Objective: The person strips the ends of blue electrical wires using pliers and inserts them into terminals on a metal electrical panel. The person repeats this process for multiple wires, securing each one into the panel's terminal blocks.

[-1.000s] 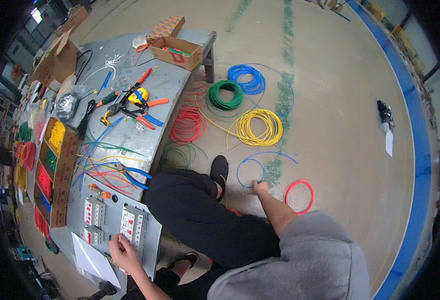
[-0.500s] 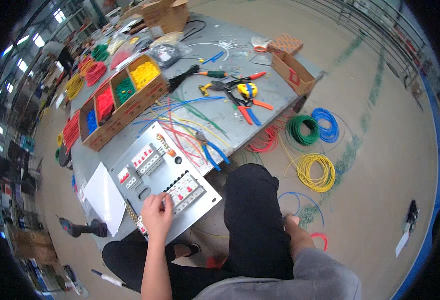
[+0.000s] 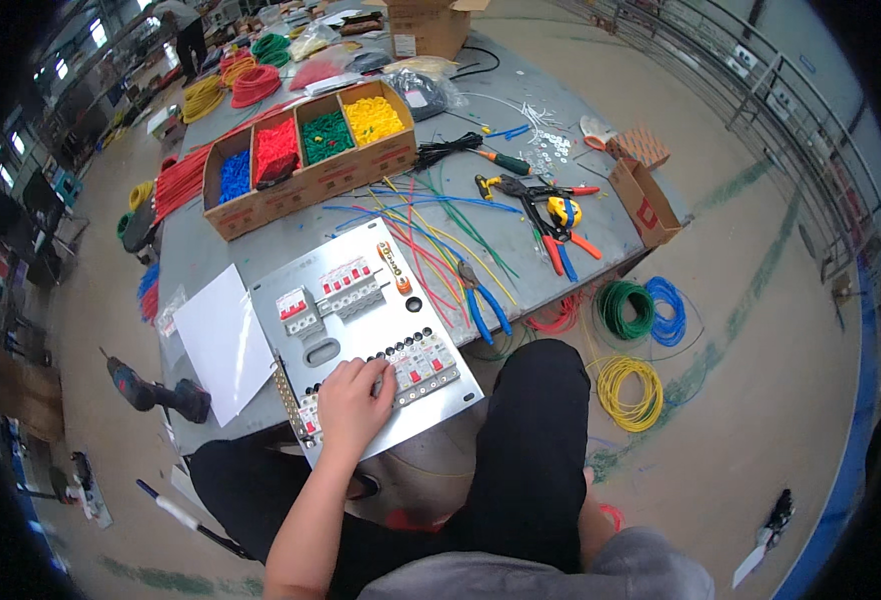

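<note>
Wide head-worn fisheye view, downward over the workbench (image 3: 286, 240)

Cool, even light spreads across the grey surface (image 3: 571, 105), while small windows (image 3: 98, 33) burn out white at upper left! The paper sheet (image 3: 225, 345) gleams palely; beneath the surface, it's shadowy. Mid-picture reads fairly crisp, the far left goes dim and smeary, the railing (image 3: 767, 82) bows, and blackness swallows the corners!

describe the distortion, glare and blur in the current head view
Head view: the blue floor stripe bows along the fisheye rim, corners go black; a window at upper left glares; the white sheet looks bright; the left hand reads fairly clear.
</note>
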### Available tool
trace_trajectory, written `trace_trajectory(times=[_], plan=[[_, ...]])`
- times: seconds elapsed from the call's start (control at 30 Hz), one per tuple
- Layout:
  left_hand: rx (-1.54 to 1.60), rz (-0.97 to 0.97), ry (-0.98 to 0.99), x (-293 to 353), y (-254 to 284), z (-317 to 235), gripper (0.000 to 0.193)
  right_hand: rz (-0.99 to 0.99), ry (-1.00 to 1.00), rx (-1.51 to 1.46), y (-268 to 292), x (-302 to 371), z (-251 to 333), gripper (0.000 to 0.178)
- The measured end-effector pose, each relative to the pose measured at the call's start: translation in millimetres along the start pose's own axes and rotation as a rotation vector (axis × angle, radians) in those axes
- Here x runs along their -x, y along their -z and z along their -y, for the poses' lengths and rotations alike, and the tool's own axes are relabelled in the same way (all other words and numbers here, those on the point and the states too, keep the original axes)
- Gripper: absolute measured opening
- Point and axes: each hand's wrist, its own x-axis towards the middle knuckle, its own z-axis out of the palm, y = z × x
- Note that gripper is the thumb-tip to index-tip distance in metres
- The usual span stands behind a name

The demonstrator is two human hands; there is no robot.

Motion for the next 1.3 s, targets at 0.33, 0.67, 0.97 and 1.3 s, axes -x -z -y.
trace_trajectory(times=[0.33,0.67,0.97,1.3], plan=[[-0.044,-0.024,0.057,11,10,9,0.011,0.347,0.598,-0.12,-16,201,228,0.019],[0.442,-0.188,-0.093,62,54,-81,0.006,1.315,0.731,-0.505,-35,482,283,0.024],[1.512,0.156,0.443,92,48,-108,0.021,1.54,-0.237,-0.369,-68,491,114,0.013],[2.345,0.146,0.81,61,84,-58,0.029,1.455,-0.172,-0.499,-69,484,119,0.037]])
